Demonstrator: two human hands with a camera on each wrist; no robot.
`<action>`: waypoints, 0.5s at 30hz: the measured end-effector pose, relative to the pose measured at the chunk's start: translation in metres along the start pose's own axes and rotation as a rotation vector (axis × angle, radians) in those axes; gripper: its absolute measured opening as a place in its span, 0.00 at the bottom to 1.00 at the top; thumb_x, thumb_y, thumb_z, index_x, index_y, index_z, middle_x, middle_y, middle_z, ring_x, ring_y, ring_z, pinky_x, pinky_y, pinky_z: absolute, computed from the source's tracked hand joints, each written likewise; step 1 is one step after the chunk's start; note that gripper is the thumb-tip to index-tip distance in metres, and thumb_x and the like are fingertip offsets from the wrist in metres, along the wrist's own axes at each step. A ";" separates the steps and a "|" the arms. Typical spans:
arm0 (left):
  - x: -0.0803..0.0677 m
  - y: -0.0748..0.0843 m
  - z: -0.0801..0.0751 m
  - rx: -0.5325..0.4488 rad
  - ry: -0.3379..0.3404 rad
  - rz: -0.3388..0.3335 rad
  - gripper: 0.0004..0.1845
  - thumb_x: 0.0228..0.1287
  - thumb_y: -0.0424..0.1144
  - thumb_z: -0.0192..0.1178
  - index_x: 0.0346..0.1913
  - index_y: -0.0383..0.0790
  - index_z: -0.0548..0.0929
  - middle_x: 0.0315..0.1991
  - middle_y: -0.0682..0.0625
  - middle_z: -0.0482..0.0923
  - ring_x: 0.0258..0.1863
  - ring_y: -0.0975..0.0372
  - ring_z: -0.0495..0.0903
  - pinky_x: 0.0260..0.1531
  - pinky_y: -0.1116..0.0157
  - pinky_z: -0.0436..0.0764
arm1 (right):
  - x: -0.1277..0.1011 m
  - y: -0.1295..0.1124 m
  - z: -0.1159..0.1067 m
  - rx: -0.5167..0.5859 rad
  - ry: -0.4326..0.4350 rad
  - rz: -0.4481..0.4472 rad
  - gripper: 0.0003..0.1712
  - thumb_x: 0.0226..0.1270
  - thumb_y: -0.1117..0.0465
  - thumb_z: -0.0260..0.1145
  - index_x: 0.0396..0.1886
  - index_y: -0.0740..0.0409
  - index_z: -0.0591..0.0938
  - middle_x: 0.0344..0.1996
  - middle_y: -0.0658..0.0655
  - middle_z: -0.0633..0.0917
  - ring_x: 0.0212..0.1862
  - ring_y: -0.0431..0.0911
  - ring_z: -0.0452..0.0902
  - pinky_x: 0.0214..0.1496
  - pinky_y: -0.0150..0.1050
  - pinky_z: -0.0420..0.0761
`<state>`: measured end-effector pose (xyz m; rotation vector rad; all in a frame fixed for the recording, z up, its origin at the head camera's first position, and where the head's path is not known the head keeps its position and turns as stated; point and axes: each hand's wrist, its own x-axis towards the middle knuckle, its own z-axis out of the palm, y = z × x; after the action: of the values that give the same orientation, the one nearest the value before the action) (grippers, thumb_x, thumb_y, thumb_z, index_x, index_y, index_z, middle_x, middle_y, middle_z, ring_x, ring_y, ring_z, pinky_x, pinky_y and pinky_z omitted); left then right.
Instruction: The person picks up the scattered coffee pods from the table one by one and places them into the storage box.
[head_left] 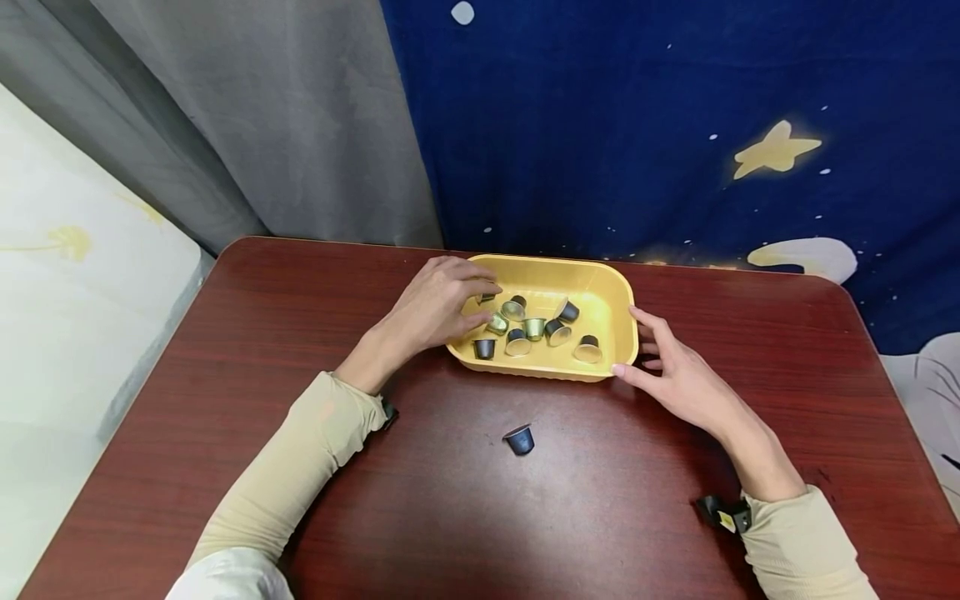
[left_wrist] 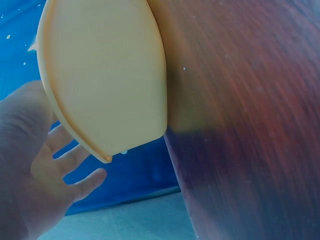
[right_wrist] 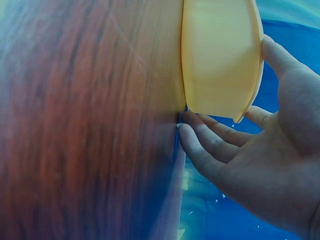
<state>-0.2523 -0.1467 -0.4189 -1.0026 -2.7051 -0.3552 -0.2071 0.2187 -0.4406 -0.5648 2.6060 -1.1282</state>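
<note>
A yellow plastic tray (head_left: 611, 292) sits near the table's far edge with several coffee capsules inside, some dark, some green-gold. My left hand (head_left: 438, 304) reaches over its left end, fingers loosely bent and spread. The left thumb tip lies close to a green capsule (head_left: 497, 323), and the fingers partly cover a dark capsule (head_left: 486, 295). At the right end, my right hand (head_left: 678, 379) touches the tray, thumb at the near corner and index finger at the rim further back. In the right wrist view, the other fingers of this hand (right_wrist: 280, 145) extend beside the end wall.
One dark blue capsule (head_left: 519, 439) lies tipped on the brown wooden table (head_left: 615, 508), in front of the tray. Behind the table hang a grey curtain (head_left: 300, 125) and a blue one (head_left: 585, 125) with stars. Each wrist wears a small black device.
</note>
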 end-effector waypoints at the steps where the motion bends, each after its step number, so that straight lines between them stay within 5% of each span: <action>1: 0.000 0.001 -0.001 -0.004 0.003 0.007 0.21 0.59 0.49 0.70 0.54 0.47 0.87 0.58 0.51 0.81 0.61 0.54 0.75 0.62 0.52 0.67 | 0.000 0.000 0.000 0.000 0.000 0.001 0.49 0.68 0.48 0.68 0.80 0.45 0.50 0.63 0.65 0.72 0.61 0.60 0.74 0.59 0.57 0.76; 15: -0.008 0.013 -0.007 -0.058 0.054 0.125 0.25 0.56 0.55 0.72 0.54 0.47 0.87 0.60 0.50 0.80 0.65 0.54 0.72 0.66 0.51 0.65 | 0.000 0.000 0.001 0.007 0.004 -0.006 0.49 0.68 0.49 0.68 0.80 0.45 0.51 0.64 0.65 0.72 0.61 0.60 0.74 0.59 0.57 0.76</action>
<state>-0.2368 -0.1435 -0.4126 -1.1551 -2.5828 -0.4326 -0.2065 0.2184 -0.4416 -0.5692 2.6041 -1.1415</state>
